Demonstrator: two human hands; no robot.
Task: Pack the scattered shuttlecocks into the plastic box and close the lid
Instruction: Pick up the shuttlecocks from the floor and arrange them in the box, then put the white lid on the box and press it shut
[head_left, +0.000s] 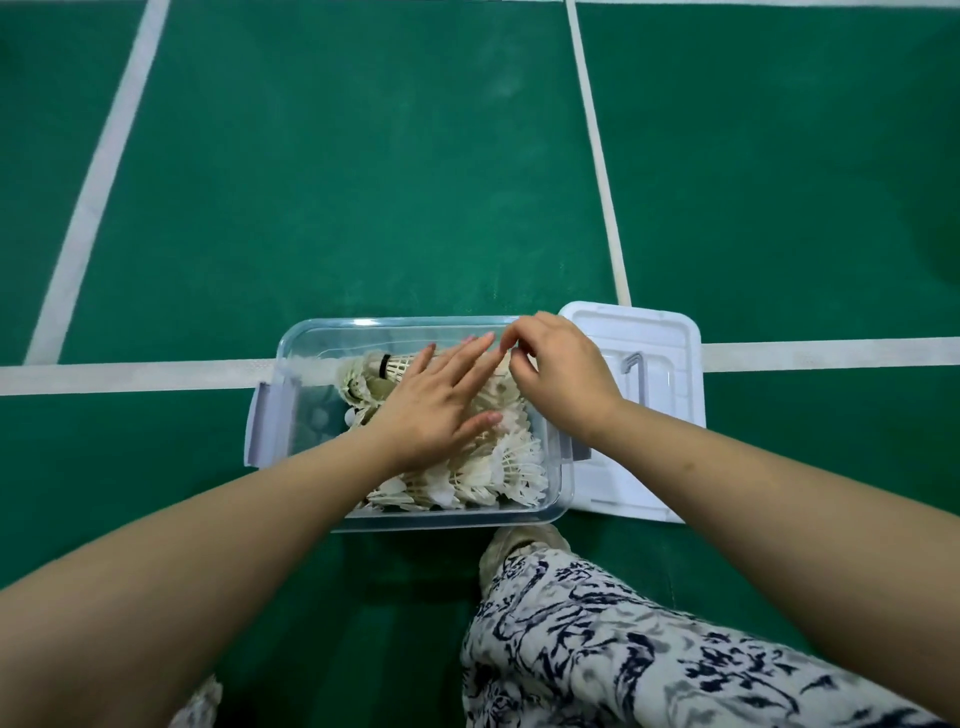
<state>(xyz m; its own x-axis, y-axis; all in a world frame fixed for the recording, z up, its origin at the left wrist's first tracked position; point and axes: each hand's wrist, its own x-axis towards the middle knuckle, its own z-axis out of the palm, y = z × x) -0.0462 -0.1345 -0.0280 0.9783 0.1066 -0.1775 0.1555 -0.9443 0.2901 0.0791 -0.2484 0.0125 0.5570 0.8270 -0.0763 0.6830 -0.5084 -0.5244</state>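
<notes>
Shuttlecocks (498, 467) piled in the plastic box (311, 415) on green court floor (363, 182) with white lines (130, 375) — lid (670, 332) beside. Left hand (441, 410) flat on them, fingers wide. Right hand (558, 374) curled over the box — cannot tell if holding anything.

Box (292, 340) on the floor (363, 182), lid (667, 338) just to its right
Shuttlecocks (511, 467) lie in the box, the left hand (434, 402) resting on them, the right hand (558, 371) over its far right corner.
</notes>
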